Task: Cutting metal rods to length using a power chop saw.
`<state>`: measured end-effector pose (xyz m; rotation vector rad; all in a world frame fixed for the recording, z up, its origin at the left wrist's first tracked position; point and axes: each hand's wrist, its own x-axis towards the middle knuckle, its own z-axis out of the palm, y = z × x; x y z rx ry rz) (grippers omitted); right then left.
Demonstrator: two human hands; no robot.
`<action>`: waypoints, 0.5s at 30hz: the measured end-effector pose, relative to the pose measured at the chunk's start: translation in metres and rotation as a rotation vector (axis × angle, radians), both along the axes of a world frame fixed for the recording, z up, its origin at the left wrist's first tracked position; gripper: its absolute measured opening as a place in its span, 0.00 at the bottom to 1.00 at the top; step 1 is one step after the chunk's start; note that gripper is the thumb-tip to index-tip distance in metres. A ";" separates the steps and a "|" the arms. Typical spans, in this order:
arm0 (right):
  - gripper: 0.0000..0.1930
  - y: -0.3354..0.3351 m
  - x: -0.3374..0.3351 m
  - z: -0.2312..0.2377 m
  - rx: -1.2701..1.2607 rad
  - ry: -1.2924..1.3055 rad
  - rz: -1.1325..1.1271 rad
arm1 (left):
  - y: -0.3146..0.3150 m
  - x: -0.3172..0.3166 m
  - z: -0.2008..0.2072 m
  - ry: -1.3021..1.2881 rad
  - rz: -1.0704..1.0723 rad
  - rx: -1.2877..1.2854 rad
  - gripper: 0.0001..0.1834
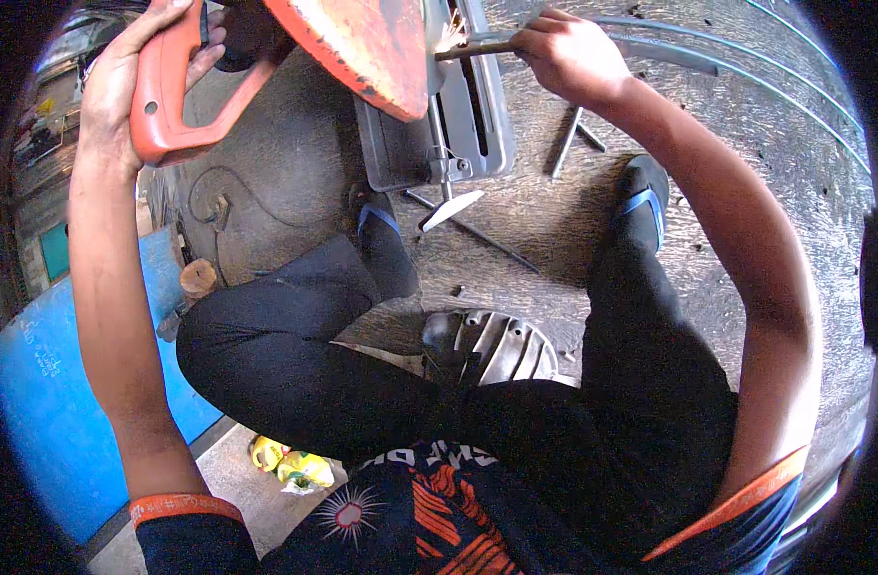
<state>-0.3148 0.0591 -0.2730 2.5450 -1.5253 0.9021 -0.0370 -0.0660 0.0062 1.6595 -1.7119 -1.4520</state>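
Note:
My left hand (113,101) is wrapped round the orange loop handle (166,96) of a cut-off saw at the upper left. The saw's worn orange blade guard (362,48) covers most of the disc. My right hand (575,59), closed, grips a thin metal rod (475,50) whose tip meets the disc's right side. Small bright sparks (451,34) show at that spot. Under the disc lies the grey saw base (496,144), with a clamp screw ending in a pale flat handle (451,210).
Cut rod pieces (566,144) and a longer dark rod (491,244) lie on the floor near my sandalled feet. Long thin rods (784,65) stretch across the upper right. A finned metal part (496,345), blue panel (84,383), yellow packets (300,468) and cable (266,203) lie around me.

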 end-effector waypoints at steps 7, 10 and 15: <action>0.06 0.040 -0.001 -0.028 0.040 -0.161 0.171 | 0.016 -0.013 -0.006 0.054 -0.001 -0.069 0.21; 0.06 0.054 0.015 -0.035 0.274 -0.382 0.088 | 0.013 -0.007 0.000 0.059 -0.008 -0.058 0.22; 0.11 0.056 -0.017 -0.017 0.941 -0.906 -0.129 | 0.011 -0.003 -0.011 0.110 -0.002 0.065 0.20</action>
